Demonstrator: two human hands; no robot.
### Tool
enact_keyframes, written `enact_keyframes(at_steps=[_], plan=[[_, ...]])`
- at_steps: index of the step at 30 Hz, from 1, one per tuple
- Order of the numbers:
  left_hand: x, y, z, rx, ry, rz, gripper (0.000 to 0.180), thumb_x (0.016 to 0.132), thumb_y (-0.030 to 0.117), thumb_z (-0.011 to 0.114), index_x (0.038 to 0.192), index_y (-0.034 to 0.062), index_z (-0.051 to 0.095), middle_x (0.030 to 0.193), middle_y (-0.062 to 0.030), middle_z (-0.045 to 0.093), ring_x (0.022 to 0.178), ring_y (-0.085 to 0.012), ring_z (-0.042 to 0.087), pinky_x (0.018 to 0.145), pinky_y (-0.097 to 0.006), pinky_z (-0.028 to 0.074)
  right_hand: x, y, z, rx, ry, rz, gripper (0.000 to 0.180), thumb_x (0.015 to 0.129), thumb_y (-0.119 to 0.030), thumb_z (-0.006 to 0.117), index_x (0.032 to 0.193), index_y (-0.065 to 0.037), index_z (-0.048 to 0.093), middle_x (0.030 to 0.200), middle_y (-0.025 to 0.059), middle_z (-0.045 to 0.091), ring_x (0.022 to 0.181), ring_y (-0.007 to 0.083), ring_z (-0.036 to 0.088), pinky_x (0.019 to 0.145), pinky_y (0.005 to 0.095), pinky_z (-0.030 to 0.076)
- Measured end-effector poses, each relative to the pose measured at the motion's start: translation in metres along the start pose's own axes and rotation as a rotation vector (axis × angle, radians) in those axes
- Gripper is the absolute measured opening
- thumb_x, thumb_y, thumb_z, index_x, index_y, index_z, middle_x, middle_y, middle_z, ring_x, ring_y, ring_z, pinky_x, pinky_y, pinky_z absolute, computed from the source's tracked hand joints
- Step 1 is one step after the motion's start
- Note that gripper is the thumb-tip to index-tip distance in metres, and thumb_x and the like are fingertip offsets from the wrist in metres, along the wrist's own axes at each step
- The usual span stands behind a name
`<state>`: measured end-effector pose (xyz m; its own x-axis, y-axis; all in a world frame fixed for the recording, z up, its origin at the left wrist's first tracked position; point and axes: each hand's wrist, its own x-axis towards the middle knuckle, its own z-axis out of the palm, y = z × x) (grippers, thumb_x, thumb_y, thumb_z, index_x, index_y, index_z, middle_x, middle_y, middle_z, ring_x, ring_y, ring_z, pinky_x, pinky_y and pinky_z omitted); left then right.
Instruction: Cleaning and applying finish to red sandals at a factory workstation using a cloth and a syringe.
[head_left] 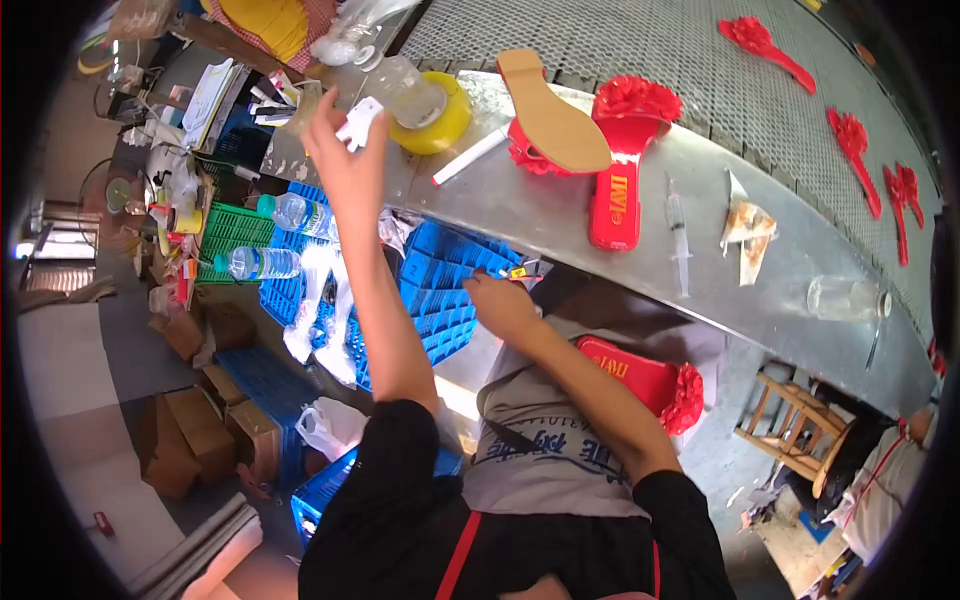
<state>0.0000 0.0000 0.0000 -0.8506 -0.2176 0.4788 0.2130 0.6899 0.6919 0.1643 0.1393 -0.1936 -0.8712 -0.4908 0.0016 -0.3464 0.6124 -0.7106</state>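
Reaching my left hand [345, 160], pinching a small white piece [360, 122], toward eleven o'clock on the counter [560, 215], while my right hand [500, 305] grips a small tool [522, 270]; next comes a careful set-down.

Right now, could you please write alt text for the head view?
The left hand reaches up holding a small white object at a metal workbench; the right hand grips a small tool above a blue plastic crate. Red flower-trimmed sandals lie on the bench.

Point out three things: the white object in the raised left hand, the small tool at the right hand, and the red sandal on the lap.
White object [360, 122], head view: its middle, above the fingers.
Small yellow-and-dark tool [522, 270], head view: its tip.
Red flower-trimmed sandal [640, 378], head view: its insole.
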Motion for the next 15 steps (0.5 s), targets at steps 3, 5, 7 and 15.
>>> enact_keyframes(at_steps=[3,5,7,15], plan=[[-0.021,0.044,0.043,0.199,-0.257,0.337,0.052,0.08,0.017,0.075,0.129,0.0104,0.058,0.121,-0.0152,0.056,0.114,-0.0302,0.059,0.091,-0.041,0.05,0.048,0.056,-0.017,-0.095,0.051,-0.105,0.02,0.078,-0.006,0.062,0.098,-0.004,0.063,0.099,0.0123,0.061,0.078,0.0325,0.068,0.065,0.046,0.055],[-0.056,0.075,0.045,0.24,-0.423,0.468,0.044,0.083,0.023,0.074,0.125,0.0149,0.062,0.119,-0.0075,0.06,0.092,-0.0266,0.066,0.074,-0.039,0.054,0.014,0.01,-0.023,-0.07,0.053,-0.142,0.018,0.08,-0.006,0.06,0.097,-0.003,0.063,0.098,0.0122,0.06,0.077,0.0315,0.068,0.062,0.046,0.054],[-0.06,0.075,0.059,0.28,-0.455,0.555,0.04,0.086,0.023,0.072,0.124,0.0156,0.063,0.117,-0.0059,0.062,0.086,-0.0268,0.067,0.071,-0.038,0.054,-0.01,-0.011,-0.036,-0.057,0.046,-0.127,0.019,0.079,-0.005,0.06,0.097,-0.003,0.062,0.099,0.012,0.06,0.077,0.0307,0.068,0.06,0.0448,0.054],[0.033,0.066,0.053,-0.046,-0.165,0.536,0.026,0.09,0.011,0.068,0.115,0.0065,0.067,0.092,-0.0092,0.066,0.083,-0.0227,0.069,0.07,-0.034,0.052,-0.075,-0.017,-0.103,-0.02,0.218,-0.172,0.043,0.074,-0.001,0.062,0.117,-0.007,0.061,0.105,0.0088,0.061,0.074,0.0304,0.067,0.061,0.0405,0.054]])
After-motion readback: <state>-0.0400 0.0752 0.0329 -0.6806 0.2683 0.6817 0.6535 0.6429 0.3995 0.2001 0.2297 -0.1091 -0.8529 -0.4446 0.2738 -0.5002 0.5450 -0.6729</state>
